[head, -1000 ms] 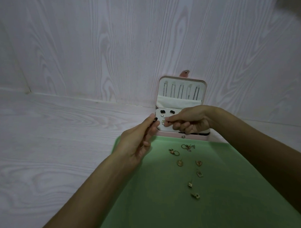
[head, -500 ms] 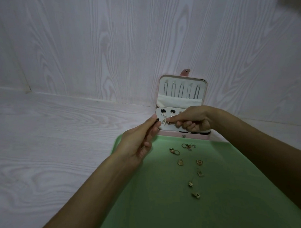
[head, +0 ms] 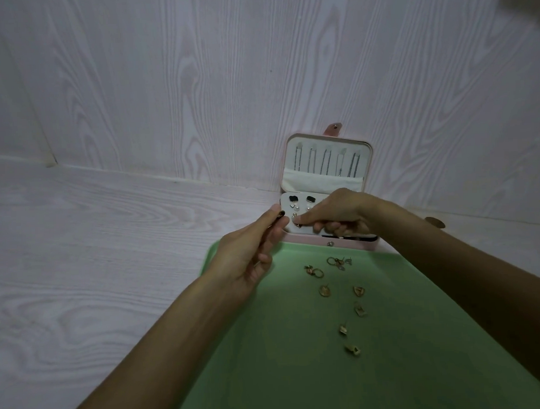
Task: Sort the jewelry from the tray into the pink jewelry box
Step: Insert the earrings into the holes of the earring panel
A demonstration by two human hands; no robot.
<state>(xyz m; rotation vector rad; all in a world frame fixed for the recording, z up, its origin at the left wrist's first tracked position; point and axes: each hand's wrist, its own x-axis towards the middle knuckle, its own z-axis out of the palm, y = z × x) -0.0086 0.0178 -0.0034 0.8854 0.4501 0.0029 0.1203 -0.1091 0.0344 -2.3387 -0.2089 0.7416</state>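
Pressing a small earring (head: 297, 224) into the white panel of the pink jewelry box (head: 326, 178), the right hand (head: 336, 215) pinches it closed-fingered while the left hand (head: 252, 251), fingers curled, steadies the box edge; next, likely seating the post, then fetching more jewelry (head: 342, 290) from the green tray (head: 299, 371).

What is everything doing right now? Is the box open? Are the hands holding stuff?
Box: open, lid up against the wall.
Strap: unsnapped, sticking up.
Chains: hanging in the lid.
Tray: flat, gold pieces loose on it.
Earrings: lying on the tray, unsorted.
Left hand: fingers at the box's left edge.
Right hand: pinching a small piece at the white pad.
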